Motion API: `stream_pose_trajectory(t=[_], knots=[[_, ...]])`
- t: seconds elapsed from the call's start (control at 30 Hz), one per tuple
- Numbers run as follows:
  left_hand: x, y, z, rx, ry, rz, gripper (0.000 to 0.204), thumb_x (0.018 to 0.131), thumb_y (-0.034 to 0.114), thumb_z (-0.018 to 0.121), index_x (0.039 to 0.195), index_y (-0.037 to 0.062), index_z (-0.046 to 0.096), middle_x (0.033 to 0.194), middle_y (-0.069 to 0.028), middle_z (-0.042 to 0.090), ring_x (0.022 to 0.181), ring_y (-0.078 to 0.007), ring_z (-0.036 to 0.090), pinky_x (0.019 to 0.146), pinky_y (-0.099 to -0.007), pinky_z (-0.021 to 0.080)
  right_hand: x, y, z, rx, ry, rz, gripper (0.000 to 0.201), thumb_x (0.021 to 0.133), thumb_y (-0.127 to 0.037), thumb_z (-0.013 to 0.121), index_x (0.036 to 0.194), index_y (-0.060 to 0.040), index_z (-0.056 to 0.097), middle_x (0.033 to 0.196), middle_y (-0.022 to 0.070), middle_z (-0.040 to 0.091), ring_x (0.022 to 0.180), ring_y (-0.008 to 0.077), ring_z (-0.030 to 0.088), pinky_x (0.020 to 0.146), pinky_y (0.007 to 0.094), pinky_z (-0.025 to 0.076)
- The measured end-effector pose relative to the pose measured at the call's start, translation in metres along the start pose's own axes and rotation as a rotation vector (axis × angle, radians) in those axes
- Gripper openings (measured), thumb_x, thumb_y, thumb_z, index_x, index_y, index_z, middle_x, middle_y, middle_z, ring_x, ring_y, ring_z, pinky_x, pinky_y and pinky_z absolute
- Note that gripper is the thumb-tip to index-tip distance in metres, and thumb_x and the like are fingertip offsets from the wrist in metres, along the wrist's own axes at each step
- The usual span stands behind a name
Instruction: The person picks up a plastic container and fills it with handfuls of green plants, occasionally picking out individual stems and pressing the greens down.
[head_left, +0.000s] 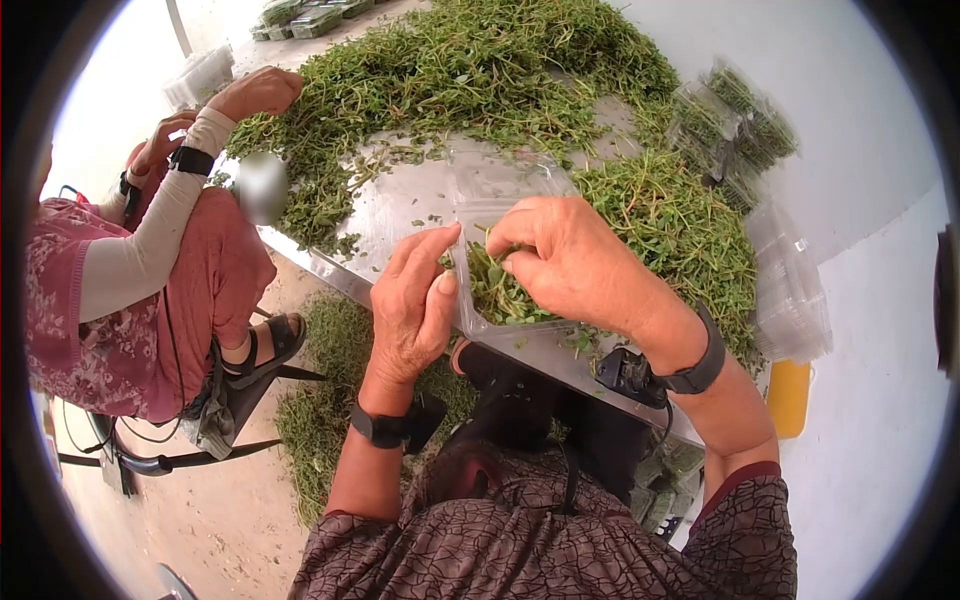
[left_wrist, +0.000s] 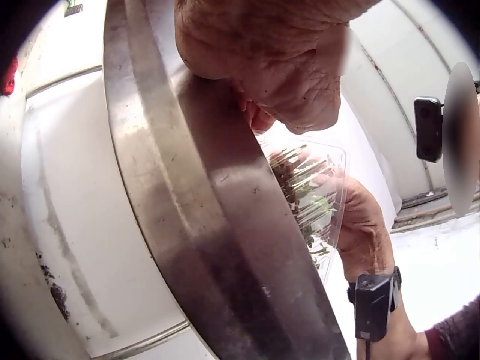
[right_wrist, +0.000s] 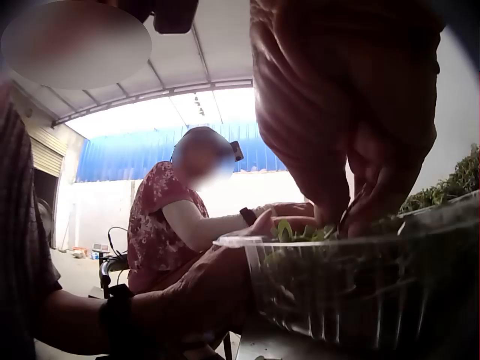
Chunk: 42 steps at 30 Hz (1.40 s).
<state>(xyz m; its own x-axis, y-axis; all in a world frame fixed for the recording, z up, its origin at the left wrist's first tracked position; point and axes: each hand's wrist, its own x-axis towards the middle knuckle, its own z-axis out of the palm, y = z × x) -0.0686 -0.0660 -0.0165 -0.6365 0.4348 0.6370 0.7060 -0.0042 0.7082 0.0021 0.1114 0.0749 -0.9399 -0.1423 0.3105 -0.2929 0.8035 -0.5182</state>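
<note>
So it's mid-fill: right hand (head_left: 565,262) pinches green herb sprigs (head_left: 497,290) inside the clear plastic clamshell tray (head_left: 500,185) at the steel desk (head_left: 385,215) edge; left hand (head_left: 415,305) braces it flat-fingered. Next probably more sprigs from the pile.

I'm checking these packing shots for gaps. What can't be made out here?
- Right hand fingertips, head view: buried in the herbs inside the clear tray.
- Tray's fill level, left wrist view: the metal table edge blocks most of it.
- Left hand, right wrist view: dark against the bright sky, so its grip on the tray is unclear.
</note>
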Motion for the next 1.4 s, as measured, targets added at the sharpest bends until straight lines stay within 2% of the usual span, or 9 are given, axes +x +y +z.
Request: stream_pose_trajectory(t=[0.2,0.43,0.5,0.8,0.93,1.0,1.03,1.1,1.4], knots=[[0.000,-0.004,0.000,0.002,0.009,0.056,0.037,0.094,0.021,0.054,0.124,-0.0010,0.060,0.111,-0.0220,0.062,0.087,-0.0318,0.064,0.078,-0.0363,0.051,-0.015,-0.019,-0.015,-0.015,0.116,0.039,0.031,0.080,0.001,0.060,0.110,0.0028,0.062,0.093,0.0171,0.068,0.082,0.0222,0.068,0.069,0.0320,0.053],[0.000,0.000,0.000,-0.005,0.013,0.032,0.037,0.094,0.020,0.054,0.124,-0.0010,0.060,0.111,-0.0223,0.062,0.085,-0.0319,0.064,0.076,-0.0364,0.051,-0.028,-0.027,-0.017,-0.048,0.040,0.242,0.027,0.081,0.002,0.059,0.108,0.0031,0.062,0.094,0.0169,0.069,0.085,0.0223,0.069,0.070,0.0313,0.054],[0.000,-0.001,0.000,0.002,0.011,0.039,0.037,0.094,0.020,0.054,0.124,-0.0010,0.060,0.111,-0.0224,0.062,0.085,-0.0319,0.064,0.076,-0.0367,0.051,-0.028,-0.021,-0.008,-0.019,0.092,0.092,0.024,0.077,-0.002,0.058,0.101,0.0000,0.063,0.084,0.0215,0.065,0.081,0.0405,0.064,0.074,0.0489,0.051],[0.000,-0.005,0.000,0.019,0.008,0.063,0.038,0.094,0.021,0.054,0.124,-0.0011,0.059,0.110,-0.0225,0.062,0.086,-0.0332,0.063,0.078,-0.0378,0.051,-0.024,-0.024,0.008,-0.049,-0.050,-0.152,0.012,0.074,0.005,0.055,0.085,-0.0001,0.055,0.076,0.0190,0.059,0.079,0.0401,0.057,0.075,0.0462,0.045],[0.000,-0.002,0.000,0.003,0.014,0.022,0.038,0.094,0.021,0.053,0.124,-0.0011,0.060,0.110,-0.0229,0.062,0.090,-0.0344,0.064,0.080,-0.0381,0.051,-0.026,-0.020,0.006,0.008,-0.061,-0.168,0.019,0.075,0.007,0.054,0.092,0.0016,0.057,0.080,0.0204,0.059,0.081,0.0395,0.057,0.075,0.0465,0.045],[-0.001,-0.002,0.000,-0.021,0.012,0.010,0.037,0.094,0.020,0.053,0.123,-0.0012,0.060,0.111,-0.0233,0.062,0.093,-0.0355,0.064,0.081,-0.0385,0.051,-0.027,-0.019,0.003,0.054,-0.073,-0.107,0.035,0.077,0.009,0.058,0.110,0.0006,0.062,0.096,0.0202,0.066,0.093,0.0409,0.062,0.097,0.0442,0.047],[-0.001,-0.002,0.000,-0.021,0.013,0.009,0.037,0.094,0.020,0.053,0.123,-0.0012,0.060,0.111,-0.0233,0.062,0.093,-0.0355,0.064,0.081,-0.0385,0.051,-0.028,-0.019,0.002,0.055,-0.074,-0.108,0.035,0.077,0.009,0.058,0.110,0.0006,0.062,0.096,0.0202,0.066,0.093,0.0409,0.062,0.097,0.0442,0.047],[-0.001,-0.002,0.001,-0.010,0.015,0.031,0.037,0.094,0.020,0.053,0.123,-0.0013,0.060,0.111,-0.0232,0.062,0.092,-0.0352,0.064,0.081,-0.0387,0.051,-0.029,-0.018,0.000,0.096,0.067,-0.131,0.030,0.077,0.006,0.055,0.106,0.0026,0.059,0.087,0.0219,0.061,0.086,0.0408,0.058,0.078,0.0448,0.046],[-0.004,0.003,0.001,-0.005,0.019,0.028,0.037,0.095,0.021,0.053,0.123,-0.0016,0.060,0.112,-0.0222,0.063,0.086,-0.0322,0.065,0.077,-0.0372,0.052,-0.035,-0.016,0.011,-0.129,0.080,-0.209,0.026,0.075,0.003,0.058,0.100,0.0003,0.061,0.090,0.0171,0.062,0.092,0.0372,0.060,0.097,0.0491,0.042]])
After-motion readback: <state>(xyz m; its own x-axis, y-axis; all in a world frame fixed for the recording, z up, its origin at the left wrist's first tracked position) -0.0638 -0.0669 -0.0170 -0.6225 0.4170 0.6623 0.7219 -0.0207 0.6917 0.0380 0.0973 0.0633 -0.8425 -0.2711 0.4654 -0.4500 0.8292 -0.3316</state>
